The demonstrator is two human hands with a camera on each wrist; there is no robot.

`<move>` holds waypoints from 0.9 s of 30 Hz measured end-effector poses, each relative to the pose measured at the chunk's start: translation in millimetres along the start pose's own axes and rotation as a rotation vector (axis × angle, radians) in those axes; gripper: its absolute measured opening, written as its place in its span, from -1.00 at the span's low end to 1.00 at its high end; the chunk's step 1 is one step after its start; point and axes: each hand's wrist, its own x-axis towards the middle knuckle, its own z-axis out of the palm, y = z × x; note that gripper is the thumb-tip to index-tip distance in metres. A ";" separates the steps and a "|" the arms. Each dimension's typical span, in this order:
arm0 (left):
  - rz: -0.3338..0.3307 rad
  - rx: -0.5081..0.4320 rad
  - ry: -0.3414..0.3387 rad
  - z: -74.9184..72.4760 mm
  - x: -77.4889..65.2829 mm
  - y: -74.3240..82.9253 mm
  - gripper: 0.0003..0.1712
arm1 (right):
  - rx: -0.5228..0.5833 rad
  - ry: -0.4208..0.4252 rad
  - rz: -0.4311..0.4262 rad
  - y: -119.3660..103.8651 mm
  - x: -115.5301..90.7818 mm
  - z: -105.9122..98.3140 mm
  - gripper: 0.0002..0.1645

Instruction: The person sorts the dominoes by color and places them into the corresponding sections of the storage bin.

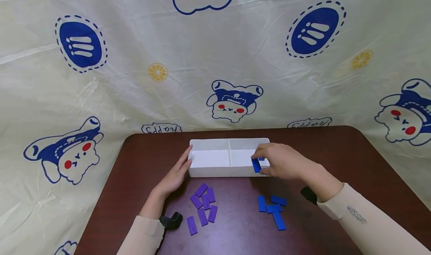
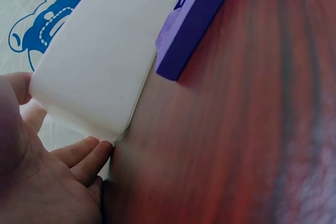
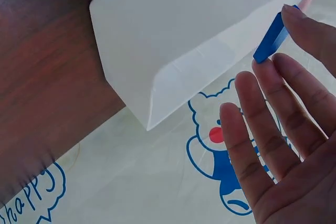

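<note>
A white box (image 1: 209, 172) with two compartments stands near the far edge of the table. My left hand (image 1: 174, 176) rests against its left end, fingers mostly straight, as the left wrist view also shows. Over the right compartment, my right hand (image 1: 286, 160) pinches a blue rectangular block (image 1: 256, 165) between thumb and fingertips. The right wrist view shows this block (image 3: 272, 38) held tilted beside the box, the other fingers extended. A bit of blue also shows behind the held block; I cannot tell whether it is another block. The right hand hides part of that compartment.
Several purple blocks (image 1: 203, 217) lie loosely grouped on the brown table (image 1: 235, 232), in front of the box's left half. Several blue blocks (image 1: 278, 221) lie in front of its right half, some touching. A printed sheet (image 1: 188, 105) hangs behind the table.
</note>
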 end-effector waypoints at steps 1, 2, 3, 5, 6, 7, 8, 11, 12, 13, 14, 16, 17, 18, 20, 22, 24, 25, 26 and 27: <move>0.000 -0.001 0.002 0.1 -0.6 -0.5 -0.34 | 0.002 0.000 0.007 0.1 1.4 -0.9 -0.53; -0.002 -0.001 0.005 0.3 -1.3 -0.9 -0.34 | 0.002 0.001 0.011 0.2 3.0 -1.6 -0.52; 0.000 -0.002 0.007 0.5 -1.9 -1.4 -0.34 | 0.000 0.002 0.013 0.4 4.6 -2.0 -0.52; 0.004 -0.002 0.012 1.0 -3.6 -2.2 -0.35 | -0.001 0.006 0.026 0.8 7.1 -1.8 -0.49; 0.005 -0.003 0.012 1.3 -4.6 -3.0 -0.35 | 0.000 0.008 0.032 0.8 8.1 -1.2 -0.47; 0.003 -0.001 0.011 1.6 -6.2 -3.8 -0.35 | 0.003 0.008 0.037 0.7 9.0 -0.2 -0.47; -0.003 0.001 0.007 1.9 -8.2 -4.8 -0.35 | 0.007 0.006 0.040 0.7 9.9 1.3 -0.46; -0.022 0.007 -0.005 2.5 -13.8 -7.5 -0.34 | 0.018 0.001 0.044 1.7 13.0 4.9 -0.45; -0.027 0.006 -0.006 2.6 -14.9 -8.1 -0.34 | 0.020 -0.001 0.047 2.2 14.5 5.4 -0.46; -0.028 0.008 -0.007 2.4 -15.7 -8.2 -0.34 | 0.020 -0.001 0.048 3.2 16.2 5.4 -0.47; -0.028 0.008 -0.004 2.0 -15.8 -8.1 -0.34 | 0.018 -0.001 0.052 4.2 18.3 4.7 -0.47; -0.017 0.005 0.008 0.7 -14.4 -6.9 -0.34 | 0.013 0.003 0.065 6.7 23.1 2.2 -0.48; -0.012 0.004 0.012 0.0 -13.5 -6.0 -0.35 | 0.010 0.004 0.070 8.2 25.6 0.8 -0.48; -0.008 0.004 0.015 -0.8 -12.4 -4.9 -0.35 | 0.006 0.001 0.076 9.6 28.1 -0.6 -0.48; -0.003 0.001 0.011 -2.1 -9.9 -3.2 -0.35 | 0.003 -0.007 0.087 13.0 32.9 -2.2 -0.49; 0.002 0.000 0.003 -2.7 -7.2 -1.9 -0.35 | 0.003 -0.017 0.105 16.6 37.0 -2.6 -0.49; 0.009 -0.002 -0.006 -2.5 -4.3 -1.3 -0.35 | 0.005 -0.023 0.123 20.4 40.8 -1.7 -0.49; 0.012 -0.002 -0.008 -2.1 -2.9 -1.5 -0.35 | 0.006 -0.024 0.130 22.1 42.4 -1.0 -0.49; 0.013 -0.008 -0.013 -1.6 -2.0 -1.6 -0.35 | 0.007 -0.025 0.137 23.8 44.2 0.2 -0.49; 0.015 -0.011 -0.017 -0.9 -1.3 -2.0 -0.35 | 0.005 -0.028 0.143 25.5 45.6 1.6 -0.49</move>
